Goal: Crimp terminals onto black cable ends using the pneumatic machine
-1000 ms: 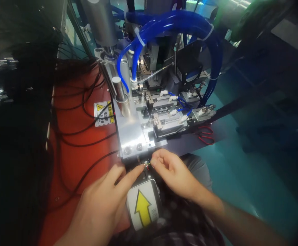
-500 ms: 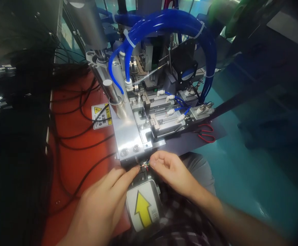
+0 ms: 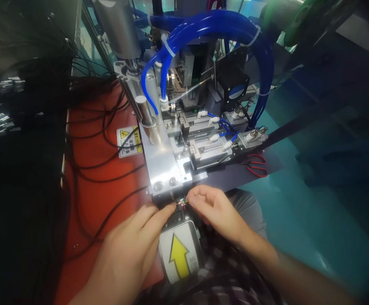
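Thin coloured wires [image 3: 183,202], fanned out at the front of the machine, lie between my two hands. My left hand [image 3: 133,237] comes in from the left, its fingers pressed together around the end where the wires meet; the cable there is mostly hidden. From the right, my right hand [image 3: 211,207] pinches at the loose wire ends with thumb and forefinger. Just behind the wires stands the metal plate [image 3: 162,163] of the machine, with two bolts at its front. Below them sits a white cover [image 3: 180,252] with a yellow arrow.
Black cables [image 3: 108,171] trail over the red base [image 3: 86,203] at the left, near a warning label [image 3: 130,142]. Blue air hoses [image 3: 216,23] arch over the pneumatic cylinders [image 3: 214,150]. Red-handled scissors [image 3: 257,165] lie right of the machine.
The view has shifted slightly, so the machine appears a little further right. Both hands stay at the wires, with the right fingertips moved only slightly.
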`<state>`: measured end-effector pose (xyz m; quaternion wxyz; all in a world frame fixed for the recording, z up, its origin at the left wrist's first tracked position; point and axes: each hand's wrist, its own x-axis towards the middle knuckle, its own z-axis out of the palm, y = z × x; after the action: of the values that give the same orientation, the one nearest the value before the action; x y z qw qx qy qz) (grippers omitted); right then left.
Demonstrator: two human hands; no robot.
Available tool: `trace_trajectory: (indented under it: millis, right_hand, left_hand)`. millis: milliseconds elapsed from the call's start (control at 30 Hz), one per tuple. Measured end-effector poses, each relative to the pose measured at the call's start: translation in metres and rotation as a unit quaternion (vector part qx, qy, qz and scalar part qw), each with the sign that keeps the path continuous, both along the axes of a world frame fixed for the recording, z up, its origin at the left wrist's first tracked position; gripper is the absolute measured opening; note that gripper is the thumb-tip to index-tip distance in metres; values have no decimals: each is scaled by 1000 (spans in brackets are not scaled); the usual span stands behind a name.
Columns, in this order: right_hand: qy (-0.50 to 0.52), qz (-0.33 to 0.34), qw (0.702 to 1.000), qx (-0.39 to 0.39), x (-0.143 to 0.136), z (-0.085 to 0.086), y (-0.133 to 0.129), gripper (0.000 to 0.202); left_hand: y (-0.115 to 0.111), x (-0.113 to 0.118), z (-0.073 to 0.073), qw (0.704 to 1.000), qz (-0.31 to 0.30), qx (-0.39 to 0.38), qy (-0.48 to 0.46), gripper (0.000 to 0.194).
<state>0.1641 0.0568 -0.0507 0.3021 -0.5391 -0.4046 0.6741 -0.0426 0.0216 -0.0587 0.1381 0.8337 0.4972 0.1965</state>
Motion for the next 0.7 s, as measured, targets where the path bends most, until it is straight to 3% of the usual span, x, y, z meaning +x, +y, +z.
trace_trajectory:
  millis: [400,700]
  right_hand:
    - [26,10,1000,5,-3,2,-2,27]
    - [-22,11,1000,13,-5,4,-2,23]
  left_hand:
    - [0,1,2,1000,-4,-8,-22,34]
    - [7,5,17,1000,-28,-4,1,34]
